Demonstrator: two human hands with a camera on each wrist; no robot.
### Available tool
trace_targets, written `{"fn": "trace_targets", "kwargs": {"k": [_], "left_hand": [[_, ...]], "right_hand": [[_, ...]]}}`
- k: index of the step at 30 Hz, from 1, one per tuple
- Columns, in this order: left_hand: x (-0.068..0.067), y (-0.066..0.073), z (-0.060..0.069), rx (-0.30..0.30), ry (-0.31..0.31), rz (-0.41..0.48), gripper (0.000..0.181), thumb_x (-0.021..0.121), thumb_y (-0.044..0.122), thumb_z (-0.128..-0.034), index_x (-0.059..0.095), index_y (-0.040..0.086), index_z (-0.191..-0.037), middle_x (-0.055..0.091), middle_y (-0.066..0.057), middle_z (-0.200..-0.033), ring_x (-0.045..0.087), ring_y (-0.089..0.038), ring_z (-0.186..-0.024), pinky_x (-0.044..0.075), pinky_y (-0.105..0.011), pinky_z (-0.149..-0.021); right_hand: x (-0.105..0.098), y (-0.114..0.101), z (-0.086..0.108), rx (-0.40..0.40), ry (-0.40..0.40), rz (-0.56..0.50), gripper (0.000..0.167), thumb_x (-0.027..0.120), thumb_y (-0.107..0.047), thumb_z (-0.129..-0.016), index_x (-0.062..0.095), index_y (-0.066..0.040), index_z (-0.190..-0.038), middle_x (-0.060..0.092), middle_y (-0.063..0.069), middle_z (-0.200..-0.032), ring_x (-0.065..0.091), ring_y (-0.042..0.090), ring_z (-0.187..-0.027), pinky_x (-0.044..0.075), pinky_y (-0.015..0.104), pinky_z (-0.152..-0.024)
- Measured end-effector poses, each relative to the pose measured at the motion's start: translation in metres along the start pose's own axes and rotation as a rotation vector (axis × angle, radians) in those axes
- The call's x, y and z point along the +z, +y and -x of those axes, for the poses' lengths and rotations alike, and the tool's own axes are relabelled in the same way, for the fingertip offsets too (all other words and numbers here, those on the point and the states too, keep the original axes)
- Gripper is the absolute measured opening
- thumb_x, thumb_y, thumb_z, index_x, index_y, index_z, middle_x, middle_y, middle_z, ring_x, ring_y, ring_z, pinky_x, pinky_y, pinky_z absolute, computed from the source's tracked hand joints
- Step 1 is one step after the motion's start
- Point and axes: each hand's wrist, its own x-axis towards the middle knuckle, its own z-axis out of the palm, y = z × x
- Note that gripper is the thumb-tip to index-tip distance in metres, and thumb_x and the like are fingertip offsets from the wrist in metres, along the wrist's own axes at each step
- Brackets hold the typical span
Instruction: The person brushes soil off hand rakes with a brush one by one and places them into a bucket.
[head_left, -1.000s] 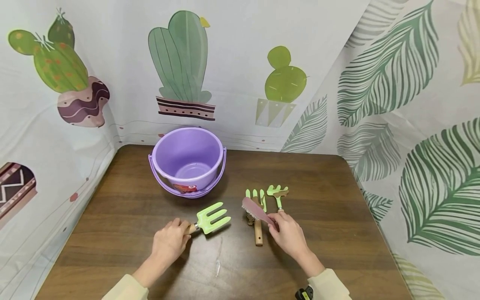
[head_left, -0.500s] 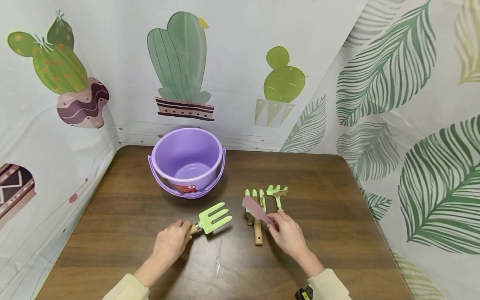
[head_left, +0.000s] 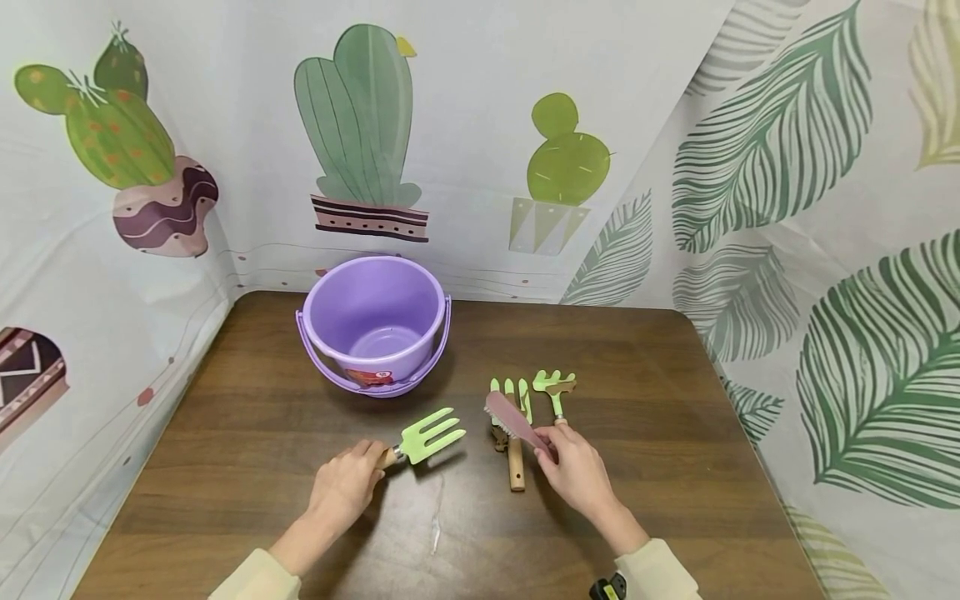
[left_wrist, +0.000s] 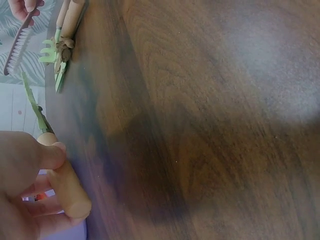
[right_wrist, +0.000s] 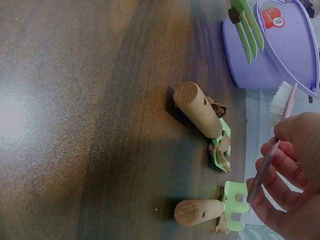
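My left hand (head_left: 347, 483) grips the wooden handle of a green hand fork (head_left: 429, 435), its three tines pointing right above the table. In the left wrist view, fingers wrap the fork's handle (left_wrist: 70, 190). A pink brush (head_left: 513, 415) with white bristles is held by its handle in my right hand (head_left: 576, 468). Beneath the brush lies a second green garden fork (head_left: 517, 467) with a wooden handle and brown clumps on it. To its right rests a small green rake (head_left: 556, 390), also with brown matter; the right hand covers its handle in the head view.
A purple bucket (head_left: 375, 312) stands at the table's back left, its handle lowered to the front. The brown table (head_left: 637, 375) meets a white cloth (head_left: 480, 125) printed with cacti and leaves behind and at the sides. A pale scuff (head_left: 437, 533) marks the near middle.
The fork in my left hand has tilted a little, its tines now seen more edge-on and slightly farther right. My right hand and the brush are nearly still; the tools on the table stay put.
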Motion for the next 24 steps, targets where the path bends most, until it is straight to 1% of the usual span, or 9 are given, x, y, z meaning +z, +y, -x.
{"fn": "trace_targets", "kwargs": {"k": [3,7,9,13,16,19,22,24], "left_hand": [[0.0,0.001,0.0,-0.002,0.0,0.017,0.031,0.077,0.014,-0.0682,0.056,0.014,-0.091,0.059,-0.002,-0.081,0.06,-0.028,-0.065,0.046,-0.039,-0.046],[0.0,0.003,0.0,-0.022,-0.008,0.083,0.027,0.074,0.011,-0.0702,0.058,0.014,-0.092,0.059,-0.004,-0.079,0.06,-0.03,-0.06,0.045,-0.04,-0.044],[0.0,0.005,-0.001,-0.039,-0.025,0.126,0.026,0.072,0.01,-0.0712,0.059,0.014,-0.093,0.059,-0.004,-0.079,0.06,-0.031,-0.059,0.044,-0.04,-0.044],[-0.002,0.007,-0.003,-0.077,-0.079,0.189,0.026,0.071,0.009,-0.0727,0.06,0.016,-0.095,0.058,-0.003,-0.081,0.06,-0.031,-0.06,0.044,-0.04,-0.045],[-0.004,0.009,-0.004,-0.094,-0.125,0.229,0.025,0.069,0.008,-0.0745,0.06,0.017,-0.096,0.058,-0.002,-0.084,0.061,-0.029,-0.064,0.046,-0.041,-0.05],[-0.006,0.01,-0.004,-0.107,-0.17,0.276,0.024,0.068,0.008,-0.0768,0.061,0.016,-0.098,0.06,-0.002,-0.086,0.062,-0.028,-0.072,0.049,-0.043,-0.057],[-0.006,0.012,-0.005,-0.112,-0.195,0.345,0.022,0.066,0.005,-0.0782,0.061,0.014,-0.097,0.061,-0.002,-0.086,0.062,-0.024,-0.076,0.05,-0.043,-0.063],[-0.004,0.012,-0.005,-0.116,-0.205,0.396,0.023,0.065,0.002,-0.0783,0.061,0.011,-0.099,0.061,-0.001,-0.084,0.06,-0.02,-0.075,0.049,-0.041,-0.066]], "right_hand": [[0.0,0.0,0.0,-0.001,0.002,0.001,0.023,0.073,-0.01,-0.073,0.067,-0.012,-0.096,0.057,-0.007,-0.079,0.047,0.005,-0.063,0.042,0.023,-0.054],[0.0,0.0,0.0,-0.003,0.004,-0.004,0.024,0.073,-0.01,-0.073,0.067,-0.012,-0.096,0.058,-0.006,-0.079,0.047,0.005,-0.062,0.042,0.023,-0.054],[0.0,0.0,0.001,-0.001,0.003,-0.005,0.024,0.073,-0.01,-0.073,0.067,-0.012,-0.096,0.057,-0.007,-0.079,0.047,0.005,-0.062,0.042,0.023,-0.054],[0.0,0.0,0.001,0.006,-0.001,-0.01,0.024,0.073,-0.01,-0.073,0.067,-0.012,-0.096,0.057,-0.007,-0.079,0.047,0.005,-0.063,0.042,0.022,-0.054],[0.0,-0.001,0.002,0.009,-0.003,-0.015,0.023,0.073,-0.01,-0.074,0.067,-0.012,-0.096,0.057,-0.006,-0.079,0.047,0.005,-0.063,0.042,0.022,-0.054],[0.0,-0.001,0.002,0.011,-0.004,-0.02,0.023,0.073,-0.009,-0.074,0.067,-0.012,-0.096,0.057,-0.006,-0.079,0.049,0.006,-0.062,0.042,0.022,-0.054],[0.001,-0.001,0.002,0.013,-0.007,-0.024,0.023,0.073,-0.009,-0.074,0.067,-0.012,-0.096,0.057,-0.006,-0.079,0.05,0.008,-0.062,0.041,0.022,-0.053],[0.001,-0.002,0.002,0.014,-0.007,-0.027,0.023,0.073,-0.009,-0.074,0.067,-0.012,-0.096,0.057,-0.006,-0.079,0.05,0.008,-0.062,0.041,0.021,-0.053]]}}
